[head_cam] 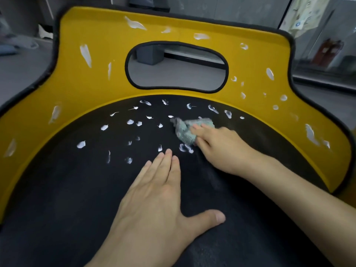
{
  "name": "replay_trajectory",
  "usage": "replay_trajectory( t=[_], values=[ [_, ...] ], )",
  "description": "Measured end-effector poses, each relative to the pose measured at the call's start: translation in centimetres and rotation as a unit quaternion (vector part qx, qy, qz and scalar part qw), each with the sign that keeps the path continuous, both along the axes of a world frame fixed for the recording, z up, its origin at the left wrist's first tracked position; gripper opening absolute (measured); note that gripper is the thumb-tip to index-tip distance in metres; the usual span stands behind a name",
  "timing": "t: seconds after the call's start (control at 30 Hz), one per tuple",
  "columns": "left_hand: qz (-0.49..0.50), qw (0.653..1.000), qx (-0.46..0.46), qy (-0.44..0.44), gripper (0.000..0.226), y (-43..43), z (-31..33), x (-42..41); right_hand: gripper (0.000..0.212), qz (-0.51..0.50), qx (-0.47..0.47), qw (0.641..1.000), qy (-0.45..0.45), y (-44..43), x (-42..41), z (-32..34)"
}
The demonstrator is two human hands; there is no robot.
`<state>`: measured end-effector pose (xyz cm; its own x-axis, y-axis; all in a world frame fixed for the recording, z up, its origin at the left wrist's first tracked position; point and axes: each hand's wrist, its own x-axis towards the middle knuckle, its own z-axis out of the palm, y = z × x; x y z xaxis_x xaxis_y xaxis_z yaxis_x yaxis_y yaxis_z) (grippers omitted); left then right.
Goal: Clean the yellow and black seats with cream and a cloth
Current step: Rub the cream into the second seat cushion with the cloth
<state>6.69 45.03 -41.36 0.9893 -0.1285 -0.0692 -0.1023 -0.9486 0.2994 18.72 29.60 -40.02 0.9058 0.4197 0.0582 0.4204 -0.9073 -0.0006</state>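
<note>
A seat fills the view: a black cushion (81,189) ringed by a yellow back (100,78) with a black-edged oval cut-out (177,66). White cream dabs (131,122) dot the far half of the black cushion, and longer smears (85,53) mark the yellow part. My right hand (221,149) presses a small grey-green cloth (187,129) onto the black cushion among the dabs, right of centre. My left hand (154,201) lies flat on the cushion nearer to me, fingers spread, holding nothing.
Behind the seat is a grey floor (21,70) with a dark box seen through the cut-out. A glass panel (323,54) and hanging papers (304,14) stand at the back right, with a red object behind the glass.
</note>
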Motion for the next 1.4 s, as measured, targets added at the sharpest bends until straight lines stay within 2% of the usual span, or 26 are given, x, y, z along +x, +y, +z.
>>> replay_trajectory(
  t=[0.13,0.23,0.4,0.53,0.63,0.87,0.97,1.03,1.1,1.13,1.27,1.4],
  values=[
    [0.001,1.0,-0.004,-0.019,0.134,0.0,-0.7,0.2,0.046,0.083,0.03,0.995,0.051,-1.8,-6.1,0.4],
    [0.015,1.0,-0.008,-0.014,0.139,0.1,-0.8,0.4,0.044,0.086,0.025,0.995,0.046,-1.1,-4.0,0.3],
    [0.026,0.999,0.013,0.012,0.138,-0.2,0.2,0.2,0.039,0.019,-0.004,1.0,-0.006,2.3,1.6,-0.3],
    [0.028,1.0,0.011,0.001,0.142,-0.2,-0.1,0.1,0.038,0.067,0.021,0.997,-0.013,0.7,-3.8,-0.2],
    [0.022,0.999,0.017,-0.021,0.137,0.0,-0.7,0.0,0.045,0.095,0.023,0.994,0.049,-0.6,-7.1,0.2],
    [0.022,0.999,0.022,-0.013,0.135,0.1,-0.3,0.0,0.038,0.013,-0.01,1.0,-0.024,3.1,1.9,-0.1],
    [0.025,0.999,0.026,-0.006,0.133,-0.1,-0.2,0.0,0.039,0.042,0.0,0.998,-0.044,2.2,-0.5,-0.7],
    [0.026,0.999,0.032,-0.006,0.135,-0.1,-0.4,0.2,0.041,0.097,0.031,0.995,-0.018,0.8,-3.8,-0.5],
    [0.02,0.999,0.037,-0.001,0.137,-0.2,-0.5,0.3,0.043,0.113,0.042,0.992,0.042,-0.2,-5.3,0.1],
    [0.02,0.999,0.04,0.003,0.138,-0.2,-0.6,0.5,0.043,0.113,0.039,0.992,0.045,-0.3,-4.9,0.2],
    [0.022,0.999,0.042,0.013,0.137,-0.1,-0.1,0.5,0.04,0.038,0.01,0.999,-0.022,1.3,1.6,-0.4],
    [0.022,0.999,0.039,0.01,0.136,-0.2,0.2,0.1,0.035,-0.006,-0.028,0.999,-0.039,2.2,5.5,-0.8]
  ],
)
